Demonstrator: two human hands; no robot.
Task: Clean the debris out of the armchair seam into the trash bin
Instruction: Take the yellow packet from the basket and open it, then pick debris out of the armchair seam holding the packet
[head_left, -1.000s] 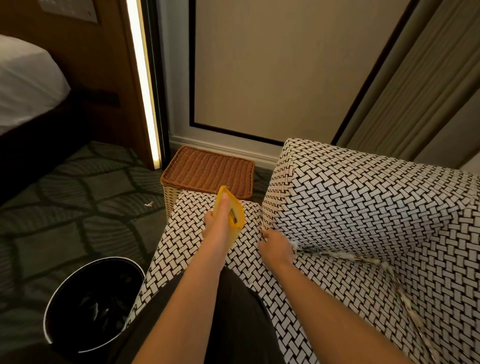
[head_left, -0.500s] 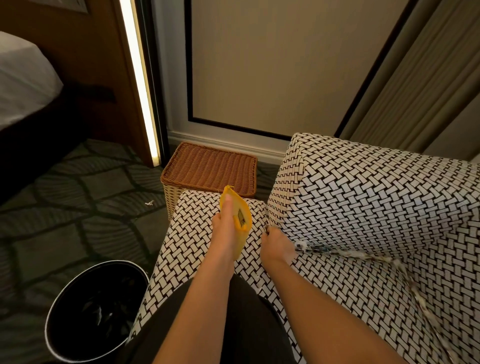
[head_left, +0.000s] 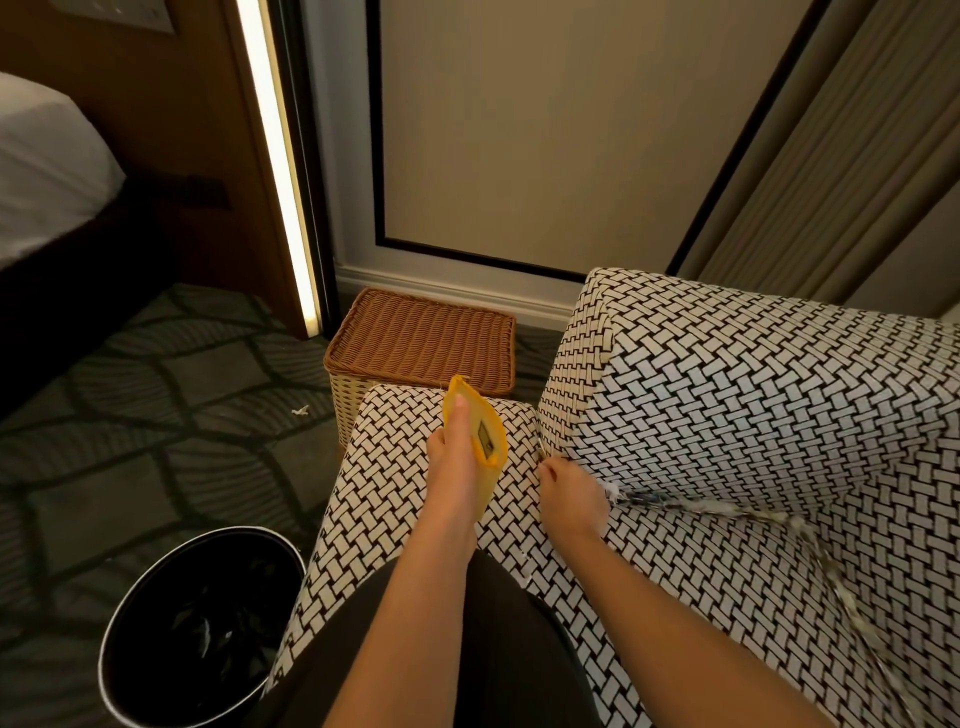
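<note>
Hotel-room corner, patterned carpet. Black-and-white woven-fabric armchair (head_left: 727, 415): pale shredded paper debris (head_left: 717, 506) lodged along the arm-to-cushion seam, right of both grips; likely feather-light, loose, scatter-prone, best pinched in small clumps. Left grip (head_left: 454, 457) clasps flat yellow plastic scraper (head_left: 485, 441). Right grip (head_left: 569, 491) at seam's left end, fingers hidden, state untellable. Round black trash bin (head_left: 171, 571) on floor, near left

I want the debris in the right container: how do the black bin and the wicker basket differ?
The black bin is round, dark and open-topped; the wicker basket is square, brown and flat-topped. The bin stands left of the armchair seat, nearer the camera; the basket beyond its far edge. Both sit on the carpet.
</note>
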